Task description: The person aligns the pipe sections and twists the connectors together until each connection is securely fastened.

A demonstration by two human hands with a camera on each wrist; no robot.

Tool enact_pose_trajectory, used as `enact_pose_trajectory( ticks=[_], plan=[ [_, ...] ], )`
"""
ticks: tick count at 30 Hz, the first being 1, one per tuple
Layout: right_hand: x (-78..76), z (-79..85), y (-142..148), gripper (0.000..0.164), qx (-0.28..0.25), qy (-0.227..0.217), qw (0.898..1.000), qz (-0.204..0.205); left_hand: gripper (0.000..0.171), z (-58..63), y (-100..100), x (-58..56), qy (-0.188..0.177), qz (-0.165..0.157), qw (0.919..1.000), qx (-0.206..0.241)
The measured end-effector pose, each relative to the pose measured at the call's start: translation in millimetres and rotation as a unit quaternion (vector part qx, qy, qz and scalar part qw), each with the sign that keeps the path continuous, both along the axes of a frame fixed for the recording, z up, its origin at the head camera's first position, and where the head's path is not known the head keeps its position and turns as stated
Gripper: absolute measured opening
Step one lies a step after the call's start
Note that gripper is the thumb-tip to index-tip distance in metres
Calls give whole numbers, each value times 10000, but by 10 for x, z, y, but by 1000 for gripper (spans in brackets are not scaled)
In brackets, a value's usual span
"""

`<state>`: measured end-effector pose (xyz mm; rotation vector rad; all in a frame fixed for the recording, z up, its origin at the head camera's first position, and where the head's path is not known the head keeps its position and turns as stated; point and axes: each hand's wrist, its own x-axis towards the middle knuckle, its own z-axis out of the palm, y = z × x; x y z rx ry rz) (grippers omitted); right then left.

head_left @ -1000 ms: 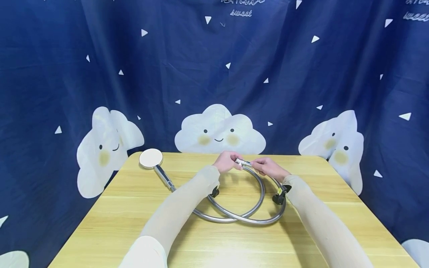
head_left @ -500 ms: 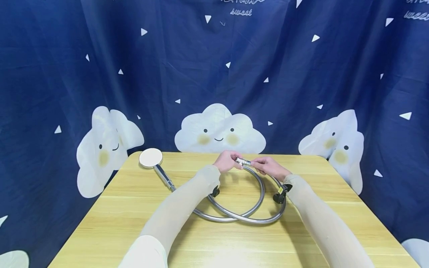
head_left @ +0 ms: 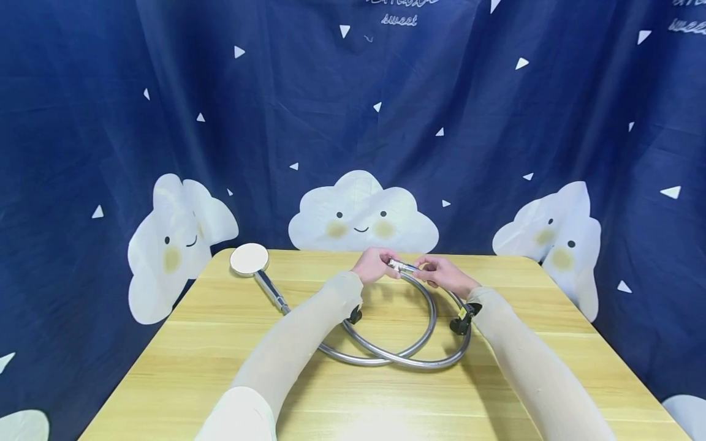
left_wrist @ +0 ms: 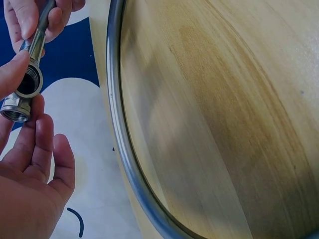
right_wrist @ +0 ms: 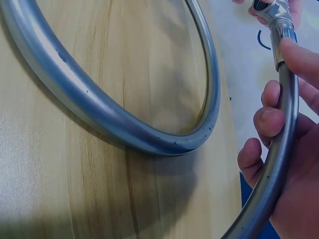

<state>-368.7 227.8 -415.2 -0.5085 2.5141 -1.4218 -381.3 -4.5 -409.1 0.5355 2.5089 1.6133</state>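
My left hand (head_left: 372, 266) pinches a shiny metal pipe fitting (left_wrist: 31, 82) between thumb and fingers. Two round threaded openings on it face the left wrist camera. Into its far side runs the collar (right_wrist: 283, 46) of a grey metal shower hose (right_wrist: 279, 149). Around that hose end curl the fingers of my right hand (head_left: 444, 277), with the thumb near the collar in the right wrist view. Both hands meet above the far part of the table. At the hose's other end, a round white-faced shower head (head_left: 249, 260) lies at the far left.
The hose makes crossing loops (head_left: 386, 360) on the wooden table (head_left: 182, 380), under and between my forearms. A dark blue curtain (head_left: 331, 92) with white clouds hangs close behind the table's far edge.
My right index finger and thumb have shifted slightly at the hose collar, the finger arching up. My left hand, the fitting and the shower head stay where they were.
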Motion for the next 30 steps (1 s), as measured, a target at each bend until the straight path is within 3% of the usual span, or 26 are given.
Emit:
enact_pose_trajectory(
  ticks=[7,17,30],
  plan=[
    [-1,2,9,41,121,37,9999,53,33,-11,11,-10,-34,-2,10000,65],
    [6,3,14,28,-41,-94,9999,-7,35,-26,37,-34,4,34,10000,49],
    [2,-23,2,29,147,-74,9998,-65,34,-52,35,-51,-2,43,10000,18]
  ],
)
